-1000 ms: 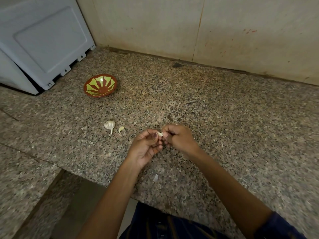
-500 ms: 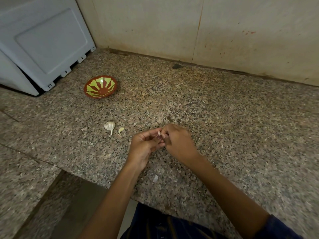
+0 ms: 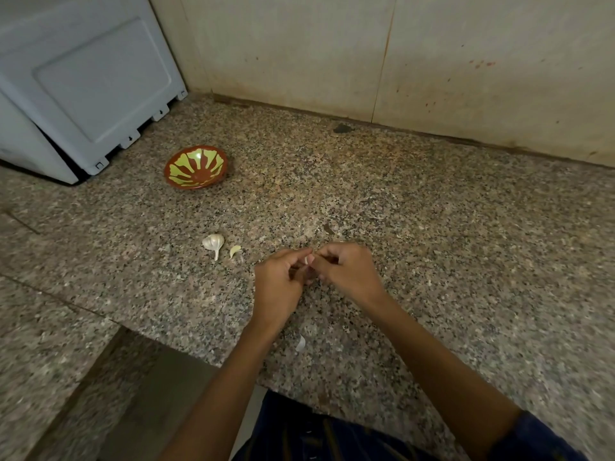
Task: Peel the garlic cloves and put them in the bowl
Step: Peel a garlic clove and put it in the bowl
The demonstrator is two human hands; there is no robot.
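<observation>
The main risk here is the garlic clove (image 3: 306, 260) slipping from the fingers and dropping off the near table (image 3: 432, 227) edge, since only a sliver of it shows between the two hands and the grip looks tight and small. Both hands meet well in front of the bowl (image 3: 196, 168), knuckles up, wrists angled inward. The left hand (image 3: 278, 284) pinches the clove with curled fingers; the right hand (image 3: 346, 272) curls onto it too, picking at the skin. The garlic bulb (image 3: 213, 242) and a loose clove (image 3: 235, 251) lie between bowl and hands.
</observation>
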